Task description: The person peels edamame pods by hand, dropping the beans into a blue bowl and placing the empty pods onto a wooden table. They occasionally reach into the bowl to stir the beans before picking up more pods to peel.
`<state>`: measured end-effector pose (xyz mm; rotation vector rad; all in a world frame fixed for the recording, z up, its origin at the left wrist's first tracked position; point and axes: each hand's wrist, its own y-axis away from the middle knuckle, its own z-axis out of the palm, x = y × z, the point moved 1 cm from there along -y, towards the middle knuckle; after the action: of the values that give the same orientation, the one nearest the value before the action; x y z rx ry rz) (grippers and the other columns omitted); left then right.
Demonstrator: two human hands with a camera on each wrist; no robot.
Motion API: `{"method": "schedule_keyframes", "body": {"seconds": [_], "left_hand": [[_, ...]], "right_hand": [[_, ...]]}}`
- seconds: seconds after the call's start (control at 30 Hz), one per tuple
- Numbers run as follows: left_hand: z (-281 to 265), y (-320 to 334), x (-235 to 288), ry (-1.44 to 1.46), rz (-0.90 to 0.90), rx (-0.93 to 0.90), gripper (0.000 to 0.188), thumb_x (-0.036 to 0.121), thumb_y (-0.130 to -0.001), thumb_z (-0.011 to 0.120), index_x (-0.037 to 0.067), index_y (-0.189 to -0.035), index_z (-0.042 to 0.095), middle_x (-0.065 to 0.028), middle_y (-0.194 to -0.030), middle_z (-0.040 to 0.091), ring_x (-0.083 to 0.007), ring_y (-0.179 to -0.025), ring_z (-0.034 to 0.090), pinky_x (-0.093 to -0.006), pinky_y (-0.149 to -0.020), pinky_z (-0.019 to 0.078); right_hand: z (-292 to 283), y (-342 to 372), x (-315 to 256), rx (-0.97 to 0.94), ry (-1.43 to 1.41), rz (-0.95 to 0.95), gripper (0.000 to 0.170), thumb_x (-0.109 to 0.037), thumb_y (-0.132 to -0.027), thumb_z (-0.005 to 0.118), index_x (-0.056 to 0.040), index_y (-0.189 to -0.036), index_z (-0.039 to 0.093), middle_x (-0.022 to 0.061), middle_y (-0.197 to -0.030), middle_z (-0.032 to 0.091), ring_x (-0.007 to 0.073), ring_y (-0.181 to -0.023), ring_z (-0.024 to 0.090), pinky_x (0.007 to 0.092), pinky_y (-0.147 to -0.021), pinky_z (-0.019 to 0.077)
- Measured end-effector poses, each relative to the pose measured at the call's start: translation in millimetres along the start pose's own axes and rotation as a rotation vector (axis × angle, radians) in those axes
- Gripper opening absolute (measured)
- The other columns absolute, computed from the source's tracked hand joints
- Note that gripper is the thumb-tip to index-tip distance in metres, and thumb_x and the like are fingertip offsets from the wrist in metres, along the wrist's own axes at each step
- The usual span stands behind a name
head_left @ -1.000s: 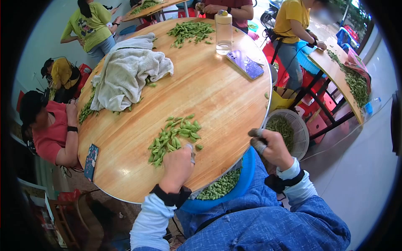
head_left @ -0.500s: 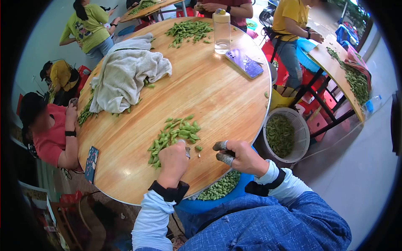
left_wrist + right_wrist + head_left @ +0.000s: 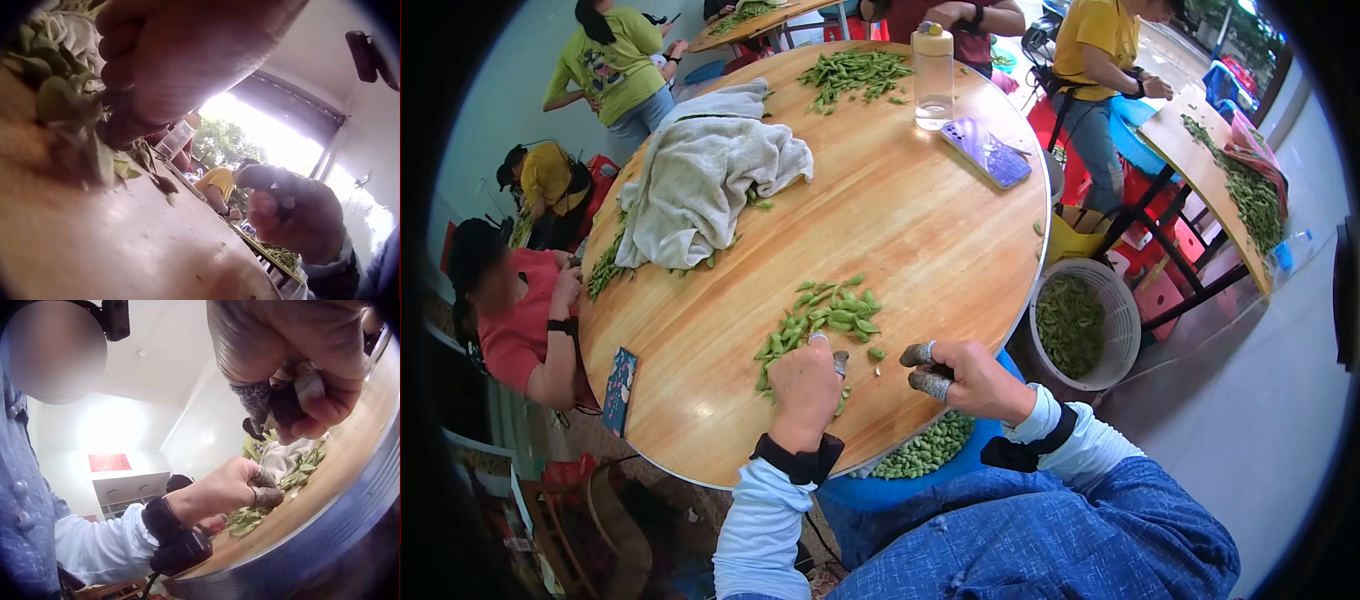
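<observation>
Green pods [image 3: 846, 312] lie in a loose pile on the round wooden table [image 3: 940, 250]. My left hand [image 3: 802, 392] is at the pile's near side, its fingers curled. In the left wrist view its fingertips meet a tilted pod [image 3: 100, 156], partly hidden by the hand. Grey coverings wrap the thumb and forefinger of my right hand [image 3: 980, 382], which hovers by the table's near right edge. Those two digits stand apart with no pod visible between them; the other fingers are curled in the right wrist view. A single pod [image 3: 876, 354] lies between the hands.
Below the table edge, a blue basin [image 3: 960, 462] holds shelled beans [image 3: 925, 448]. A white basket [image 3: 1122, 325] of pods stands right. Farther back are a cloth [image 3: 690, 190], bottle [image 3: 934, 85] and purple phone [image 3: 988, 155]; another phone [image 3: 619, 390] lies left. Several people are around.
My right hand has come left from beyond the table edge toward my left hand. My left hand has shifted slightly left, and a few pods now show beside its wrist.
</observation>
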<state>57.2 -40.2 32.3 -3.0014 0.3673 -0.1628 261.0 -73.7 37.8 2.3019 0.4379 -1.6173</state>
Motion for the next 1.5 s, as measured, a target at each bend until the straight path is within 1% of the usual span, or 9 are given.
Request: {"method": "schedule_keyframes", "body": {"seconds": [0.27,0.37,0.67,0.87,0.97,1.17,1.27,1.37,1.5], "left_hand": [[-11,27,-1,0.198,0.091,-0.038,0.013,0.015,-0.071,0.059,0.003,-0.074,0.056,-0.0151,-0.058,0.057,-0.0329,-0.055,0.057,-0.0418,-0.049,0.0419],[-16,31,-1,0.301,-0.022,-0.045,0.023,0.019,-0.070,0.061,0.004,-0.087,0.062,-0.0164,-0.061,0.058,-0.0321,-0.059,0.058,-0.0407,-0.054,0.0432],[-3,22,-3,0.244,-0.001,-0.007,0.014,0.016,-0.070,0.060,0.005,-0.079,0.059,-0.0164,-0.058,0.056,-0.0331,-0.056,0.057,-0.0424,-0.051,0.0418],[-24,41,20,0.346,0.108,0.120,0.016,0.017,-0.070,0.062,0.007,-0.082,0.062,-0.0106,-0.052,0.052,-0.0281,-0.050,0.053,-0.0350,-0.048,0.0413],[-32,46,23,0.505,0.097,0.096,0.018,0.017,-0.071,0.062,0.007,-0.086,0.061,-0.0098,-0.054,0.052,-0.0271,-0.050,0.052,-0.0342,-0.048,0.0414],[-28,39,15,0.663,0.234,-0.135,0.020,0.018,-0.075,0.061,0.003,-0.088,0.058,-0.0164,-0.071,0.057,-0.0309,-0.066,0.057,-0.0386,-0.055,0.0421],[-28,41,16,0.861,0.137,-0.268,0.019,0.018,-0.075,0.061,0.002,-0.085,0.058,-0.0153,-0.071,0.056,-0.0322,-0.065,0.056,-0.0386,-0.055,0.0423],[-17,46,13,1.029,0.065,-0.188,0.018,0.019,-0.075,0.062,0.002,-0.080,0.059,-0.0139,-0.070,0.054,-0.0314,-0.065,0.055,-0.0384,-0.054,0.0420],[-35,48,16,0.589,0.190,0.017,0.021,0.022,-0.074,0.064,0.003,-0.077,0.058,-0.0120,-0.068,0.051,-0.0298,-0.061,0.053,-0.0380,-0.052,0.0405]], "right_hand": [[5,-1,8,-0.015,-0.047,0.013,0.029,-0.014,-0.082,0.058,0.0031,-0.105,0.054,0.0122,-0.092,0.062,0.0157,-0.083,0.059,0.0273,-0.072,0.0465],[11,-3,4,-0.017,-0.085,0.029,0.028,-0.014,-0.082,0.058,0.0028,-0.105,0.055,0.0109,-0.089,0.062,0.0144,-0.081,0.058,0.0269,-0.071,0.0461],[16,0,6,-0.003,-0.143,0.044,0.030,-0.015,-0.083,0.057,0.0000,-0.109,0.054,0.0046,-0.082,0.060,0.0096,-0.076,0.054,0.0247,-0.066,0.0444],[24,-9,-7,-0.048,-0.678,0.225,0.024,-0.015,-0.084,0.055,0.0007,-0.102,0.057,0.0012,-0.079,0.059,0.0052,-0.068,0.049,0.0177,-0.059,0.0381],[29,-19,8,-0.094,-0.704,0.134,0.020,-0.015,-0.084,0.056,-0.0009,-0.098,0.058,-0.0001,-0.079,0.059,0.0019,-0.066,0.046,0.0152,-0.057,0.0354],[24,-18,0,-0.189,-0.673,-0.108,0.016,-0.011,-0.085,0.055,0.0014,-0.095,0.058,0.0012,-0.083,0.060,0.0074,-0.077,0.053,0.0221,-0.071,0.0431],[20,-14,-5,-0.198,-0.623,-0.095,0.017,-0.010,-0.085,0.054,0.0025,-0.096,0.058,0.0026,-0.085,0.060,0.0100,-0.083,0.054,0.0255,-0.077,0.0434],[22,-11,-9,-0.015,-0.584,-0.030,0.018,-0.011,-0.086,0.054,0.0030,-0.096,0.058,0.0031,-0.087,0.060,0.0095,-0.084,0.053,0.0250,-0.077,0.0431],[25,-8,-5,-0.053,-0.492,-0.036,0.020,-0.013,-0.086,0.054,0.0033,-0.097,0.057,0.0028,-0.088,0.060,0.0089,-0.084,0.052,0.0248,-0.076,0.0427]]}}
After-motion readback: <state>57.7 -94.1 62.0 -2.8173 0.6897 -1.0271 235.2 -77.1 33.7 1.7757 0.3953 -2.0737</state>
